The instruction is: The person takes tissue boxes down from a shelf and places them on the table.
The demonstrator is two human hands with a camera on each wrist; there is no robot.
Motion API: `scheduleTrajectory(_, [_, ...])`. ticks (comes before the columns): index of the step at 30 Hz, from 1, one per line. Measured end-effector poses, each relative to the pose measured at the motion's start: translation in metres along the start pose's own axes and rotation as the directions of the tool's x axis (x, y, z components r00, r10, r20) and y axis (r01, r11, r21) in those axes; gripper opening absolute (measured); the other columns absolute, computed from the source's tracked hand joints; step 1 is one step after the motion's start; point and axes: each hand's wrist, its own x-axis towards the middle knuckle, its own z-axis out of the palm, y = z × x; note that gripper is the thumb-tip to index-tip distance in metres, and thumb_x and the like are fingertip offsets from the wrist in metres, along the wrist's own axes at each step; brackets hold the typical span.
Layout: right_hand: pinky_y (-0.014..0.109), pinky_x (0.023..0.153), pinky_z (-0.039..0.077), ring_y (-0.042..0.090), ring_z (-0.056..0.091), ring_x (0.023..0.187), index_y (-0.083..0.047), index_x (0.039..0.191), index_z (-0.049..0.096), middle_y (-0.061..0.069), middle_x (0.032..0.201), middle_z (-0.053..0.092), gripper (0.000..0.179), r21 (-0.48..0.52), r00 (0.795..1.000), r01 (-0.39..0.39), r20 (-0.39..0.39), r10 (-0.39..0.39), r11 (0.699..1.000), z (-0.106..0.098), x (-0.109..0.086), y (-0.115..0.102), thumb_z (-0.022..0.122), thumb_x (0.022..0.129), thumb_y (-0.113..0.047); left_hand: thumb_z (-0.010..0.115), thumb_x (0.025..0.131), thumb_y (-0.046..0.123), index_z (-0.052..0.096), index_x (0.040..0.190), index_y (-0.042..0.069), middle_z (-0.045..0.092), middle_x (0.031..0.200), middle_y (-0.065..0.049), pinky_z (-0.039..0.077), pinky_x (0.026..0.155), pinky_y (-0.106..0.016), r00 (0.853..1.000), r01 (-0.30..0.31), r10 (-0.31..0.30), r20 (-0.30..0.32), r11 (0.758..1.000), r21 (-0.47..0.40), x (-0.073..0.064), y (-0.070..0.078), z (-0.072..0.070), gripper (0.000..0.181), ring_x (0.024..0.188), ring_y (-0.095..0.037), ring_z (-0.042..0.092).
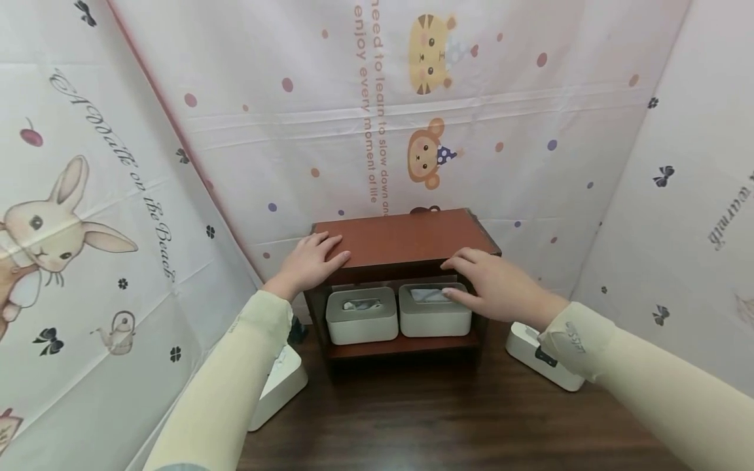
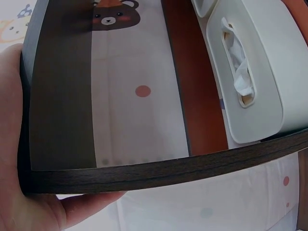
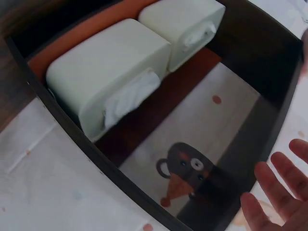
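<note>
A small brown shelf with a reddish top stands on the dark wooden floor. My left hand rests on its top at the left end, fingers and thumb pointing right. Over the front right edge hovers my right hand, fingers loosely extended and holding nothing; the right wrist view shows its fingers spread beside the shelf's top board. Two white tissue boxes, the left one and the right one, sit side by side on the lower board, pale tissue showing in their slots.
Another white box lies on the floor left of the shelf, partly behind my left sleeve. To the right is a further white box with a dark item on it. Printed cloth walls close in the back and both sides.
</note>
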Motion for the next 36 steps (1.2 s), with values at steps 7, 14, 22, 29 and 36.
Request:
scheduleTrajectory(7, [0.053,0.099,0.059,0.028,0.067,0.126,-0.015,0.158,0.059,0.010,0.149,0.061,0.068,-0.016,0.978,0.025,0.207,-0.021,1.000,0.035,0.002,-0.002,0.070,0.106,-0.058,0.045,0.109,0.071,0.044,0.171,0.020,0.032,0.178,-0.015,0.027,0.128,-0.065,1.000,0.005,-0.005,-0.001,1.000,-0.003,-0.002,-0.003,0.001,0.080,0.164,-0.041,0.024])
scheduleTrajectory(14, [0.064,0.106,0.053,0.041,0.058,0.138,-0.011,0.164,0.050,0.018,0.156,0.056,0.085,-0.089,0.960,0.025,0.280,0.001,0.996,0.072,0.014,0.005,0.076,0.100,-0.060,0.045,0.109,0.071,0.045,0.170,0.021,0.033,0.177,-0.014,0.028,0.128,-0.064,1.000,0.002,-0.002,-0.002,1.000,-0.001,0.000,0.000,0.001,0.078,0.164,-0.040,0.025])
scheduleTrajectory(22, [0.064,0.105,0.054,0.048,0.057,0.140,-0.006,0.163,0.051,0.025,0.162,0.052,0.088,-0.038,0.948,-0.097,0.300,0.104,0.995,0.094,0.035,0.018,0.075,0.100,-0.062,0.043,0.108,0.073,0.044,0.171,0.022,0.032,0.178,-0.013,0.027,0.129,-0.062,1.000,0.000,0.000,0.004,1.000,0.009,0.003,0.001,0.007,0.081,0.164,-0.039,0.025])
scheduleTrajectory(29, [0.062,0.101,0.056,0.046,0.057,0.142,-0.015,0.177,0.025,0.023,0.169,0.044,0.104,0.068,0.887,-0.261,0.410,0.212,0.963,0.105,0.060,0.032,0.070,0.099,-0.066,0.046,0.109,0.071,0.045,0.170,0.022,0.033,0.177,-0.013,0.027,0.129,-0.063,1.000,0.003,-0.003,-0.010,1.000,-0.008,0.000,0.000,0.004,0.078,0.163,-0.039,0.026])
scheduleTrajectory(36, [0.067,0.124,0.033,0.047,0.021,0.164,-0.017,0.179,0.007,0.023,0.179,0.020,0.114,0.275,0.829,-0.427,0.500,0.251,0.862,0.122,0.077,0.047,0.078,0.098,-0.056,0.046,0.109,0.072,0.046,0.170,0.022,0.034,0.177,-0.012,0.028,0.129,-0.061,1.000,0.007,-0.007,-0.020,1.000,-0.003,0.000,-0.001,0.001,0.078,0.163,-0.039,0.027])
